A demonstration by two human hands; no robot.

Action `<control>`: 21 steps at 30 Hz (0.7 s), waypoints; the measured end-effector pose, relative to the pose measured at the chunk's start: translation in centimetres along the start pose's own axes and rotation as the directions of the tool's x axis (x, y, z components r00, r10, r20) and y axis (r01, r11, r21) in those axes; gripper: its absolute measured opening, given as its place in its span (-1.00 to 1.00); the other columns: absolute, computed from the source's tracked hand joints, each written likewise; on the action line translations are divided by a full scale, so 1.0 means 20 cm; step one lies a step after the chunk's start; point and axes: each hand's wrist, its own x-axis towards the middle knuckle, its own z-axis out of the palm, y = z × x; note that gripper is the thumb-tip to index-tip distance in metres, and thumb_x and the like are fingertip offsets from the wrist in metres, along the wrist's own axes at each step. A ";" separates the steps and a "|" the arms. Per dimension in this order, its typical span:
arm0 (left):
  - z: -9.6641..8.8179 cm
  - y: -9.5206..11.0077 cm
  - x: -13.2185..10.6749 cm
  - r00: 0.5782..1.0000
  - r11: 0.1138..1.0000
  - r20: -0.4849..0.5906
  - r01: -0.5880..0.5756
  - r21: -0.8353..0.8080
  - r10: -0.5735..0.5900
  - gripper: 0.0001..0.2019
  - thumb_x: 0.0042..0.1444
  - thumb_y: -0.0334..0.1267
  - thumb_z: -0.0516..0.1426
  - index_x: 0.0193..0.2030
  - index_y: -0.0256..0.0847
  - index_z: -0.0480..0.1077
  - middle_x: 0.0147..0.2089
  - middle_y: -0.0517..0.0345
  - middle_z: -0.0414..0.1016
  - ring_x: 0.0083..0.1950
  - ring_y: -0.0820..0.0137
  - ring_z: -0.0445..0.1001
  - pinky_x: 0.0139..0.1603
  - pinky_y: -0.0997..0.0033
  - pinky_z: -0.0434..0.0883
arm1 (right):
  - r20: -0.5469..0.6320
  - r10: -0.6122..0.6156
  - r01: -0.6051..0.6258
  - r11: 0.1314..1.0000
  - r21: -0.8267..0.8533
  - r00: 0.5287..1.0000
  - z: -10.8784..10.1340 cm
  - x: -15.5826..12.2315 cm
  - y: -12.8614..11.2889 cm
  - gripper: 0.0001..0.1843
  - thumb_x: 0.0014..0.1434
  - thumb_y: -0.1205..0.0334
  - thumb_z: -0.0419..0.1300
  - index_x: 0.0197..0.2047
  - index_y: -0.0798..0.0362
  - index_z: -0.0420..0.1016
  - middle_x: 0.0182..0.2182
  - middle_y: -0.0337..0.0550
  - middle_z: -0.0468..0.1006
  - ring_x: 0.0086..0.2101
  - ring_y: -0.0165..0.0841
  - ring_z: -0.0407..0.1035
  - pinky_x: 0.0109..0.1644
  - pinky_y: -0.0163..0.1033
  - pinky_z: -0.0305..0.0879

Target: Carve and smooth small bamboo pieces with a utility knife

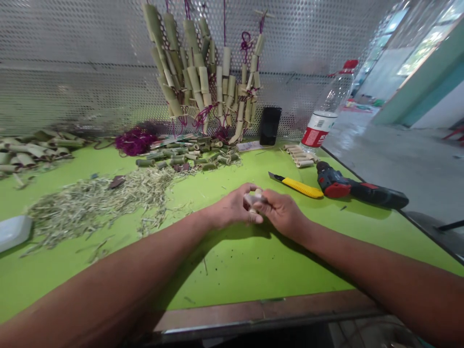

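Over the green table [224, 270], my two hands meet in front of me. My left hand [232, 208] curls its thumb and fingers around the ends of a short pale bamboo piece [258, 192]. Pinched in my right hand [284, 211] is a small greyish flat scrap [254, 199], pressed against the middle of the bamboo. Motion smears the scrap, so its kind cannot be made out. To the right of my hands lies a yellow box cutter [300, 186] with its blade showing, beside a black and red cordless drill [355, 188].
Bamboo shavings [105, 198] cover the left side. Behind are cut bamboo tubes [181, 157], purple string [136, 141], a phone [270, 125], and a plastic bottle [322, 121]. Strung bamboo [199, 72] hangs against the perforated metal panel [90, 63]. A white object [14, 233] sits far left.
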 end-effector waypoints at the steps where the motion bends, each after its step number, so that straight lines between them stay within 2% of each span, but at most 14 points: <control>1: 0.00 0.00 0.00 1.000 1.000 0.013 -0.002 0.024 0.002 -0.35 -0.11 -0.30 0.39 0.09 -0.20 0.19 -0.25 0.16 0.38 -0.31 0.45 0.41 -0.35 0.39 0.38 | 0.042 -0.009 0.008 1.000 0.018 0.999 0.00 0.00 0.00 -0.62 0.29 -0.06 0.10 -0.44 0.02 0.25 -0.58 -0.33 0.30 -0.55 -0.48 0.14 -0.49 -0.35 0.02; 2: 0.00 0.00 0.00 1.000 0.999 0.029 -0.012 0.040 0.011 -0.36 -0.09 -0.28 0.38 0.10 -0.19 0.18 -0.25 0.16 0.37 -0.32 0.46 0.40 -0.36 0.39 0.37 | 0.059 -0.008 0.006 0.999 0.038 0.998 0.00 0.00 0.00 -0.62 0.29 -0.06 0.10 -0.44 0.02 0.26 -0.58 -0.34 0.29 -0.55 -0.48 0.15 -0.50 -0.35 0.03; 6: -0.01 0.00 0.00 0.998 0.999 0.038 -0.051 0.015 0.051 -0.40 -0.03 -0.21 0.35 0.08 -0.22 0.17 -0.32 0.21 0.33 -0.38 0.49 0.36 -0.41 0.41 0.35 | -0.097 0.022 -0.017 0.999 0.051 0.995 -0.01 0.01 0.00 -0.61 0.29 -0.08 0.10 -0.44 0.01 0.24 -0.58 -0.34 0.25 -0.54 -0.47 0.14 -0.49 -0.35 0.03; 10: -0.01 -0.01 0.00 0.997 0.998 0.062 -0.051 0.043 0.049 -0.37 -0.06 -0.25 0.37 0.09 -0.22 0.15 -0.24 0.14 0.36 -0.32 0.47 0.40 -0.36 0.41 0.38 | 0.055 0.002 -0.006 0.998 0.066 0.998 0.00 0.01 -0.01 -0.61 0.29 -0.08 0.10 -0.43 0.02 0.28 -0.58 -0.33 0.30 -0.55 -0.48 0.16 -0.49 -0.36 0.03; 13: -0.02 -0.02 0.01 0.992 0.993 0.060 -0.114 -0.008 0.114 -0.41 -0.02 -0.20 0.35 0.07 -0.25 0.15 -0.33 0.23 0.30 -0.40 0.53 0.33 -0.45 0.47 0.34 | -0.080 0.022 -0.017 0.998 0.062 0.997 0.01 0.00 0.00 -0.64 0.30 -0.08 0.09 -0.39 0.01 0.29 -0.55 -0.32 0.32 -0.53 -0.47 0.17 -0.48 -0.36 0.05; 14: -0.02 -0.03 0.01 0.991 0.993 0.068 -0.118 -0.009 0.118 -0.41 -0.02 -0.20 0.35 0.06 -0.25 0.15 -0.33 0.23 0.30 -0.39 0.52 0.34 -0.44 0.47 0.34 | -0.092 0.015 -0.010 0.998 0.059 0.996 0.01 0.00 0.00 -0.64 0.30 -0.07 0.09 -0.40 0.01 0.27 -0.56 -0.33 0.31 -0.53 -0.47 0.16 -0.49 -0.36 0.04; 18: -0.03 -0.04 0.01 0.990 0.994 0.093 -0.108 -0.017 0.109 -0.35 -0.06 -0.24 0.38 0.10 -0.21 0.15 -0.26 0.18 0.34 -0.34 0.50 0.38 -0.40 0.48 0.37 | 0.018 -0.027 0.026 0.998 0.049 0.999 0.01 0.00 0.00 -0.65 0.30 -0.06 0.10 -0.39 0.01 0.27 -0.56 -0.33 0.30 -0.54 -0.47 0.17 -0.49 -0.37 0.05; 21: -0.02 -0.04 0.02 0.986 0.989 0.094 -0.134 -0.069 0.140 -0.39 -0.02 -0.22 0.35 0.10 -0.24 0.15 -0.36 0.26 0.29 -0.43 0.55 0.32 -0.47 0.52 0.32 | -0.132 0.017 -0.010 0.999 0.049 0.991 0.01 0.00 0.01 -0.65 0.31 -0.05 0.08 -0.39 0.00 0.24 -0.54 -0.32 0.29 -0.51 -0.46 0.17 -0.46 -0.36 0.08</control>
